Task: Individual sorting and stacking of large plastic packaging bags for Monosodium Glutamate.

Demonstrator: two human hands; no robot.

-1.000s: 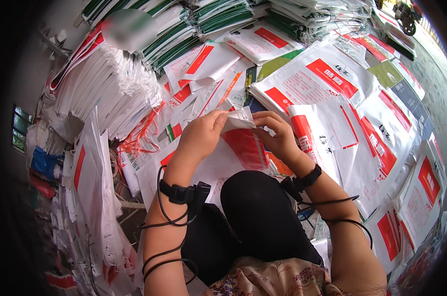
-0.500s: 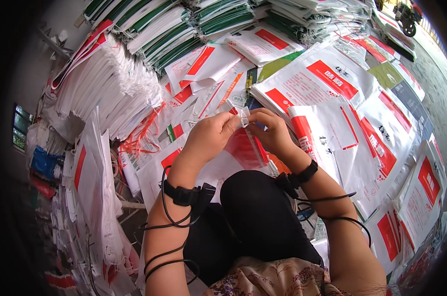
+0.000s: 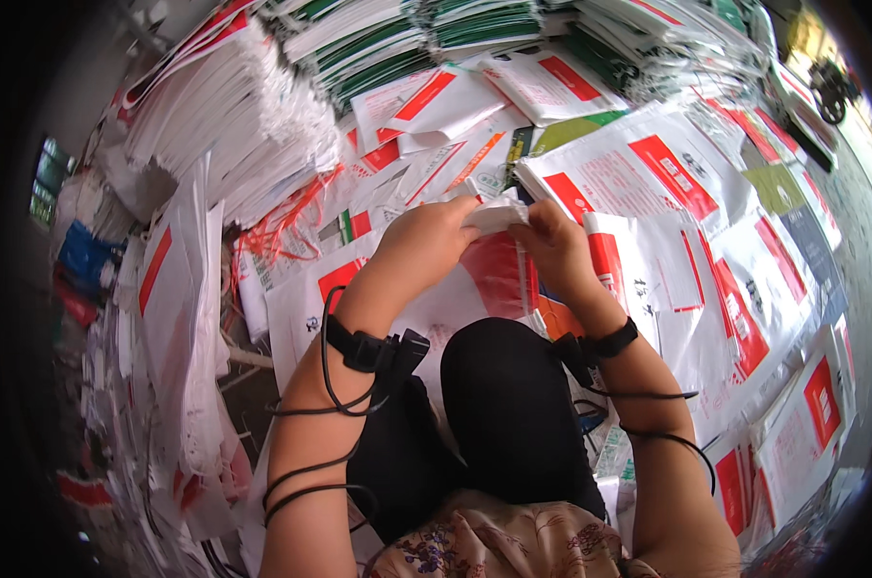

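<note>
Between my two hands a white strip of a red-and-white plastic sack's edge (image 3: pixel 496 220) is stretched; the sack's red panel (image 3: pixel 498 275) shows just beneath it. My left hand (image 3: pixel 431 234) pinches the strip from the left, fingers closed. On the other side my right hand (image 3: pixel 558 249) grips it, the thumb bent over the edge. The sack's lower part lies over other flat sacks in front of my knees.
Tall stacks of white sacks (image 3: pixel 229 116) and green-and-white sacks (image 3: pixel 368 48) rise at the left and back. Printed sacks (image 3: pixel 676 178) overlap on the right. Orange-red string (image 3: pixel 286 226) lies tangled at left. Cables (image 3: pixel 311 409) wrap my forearms.
My hands have moved apart, and the white strip between them is pulled out wider. The view has tilted and shifted slightly, moving the surroundings to the right.
</note>
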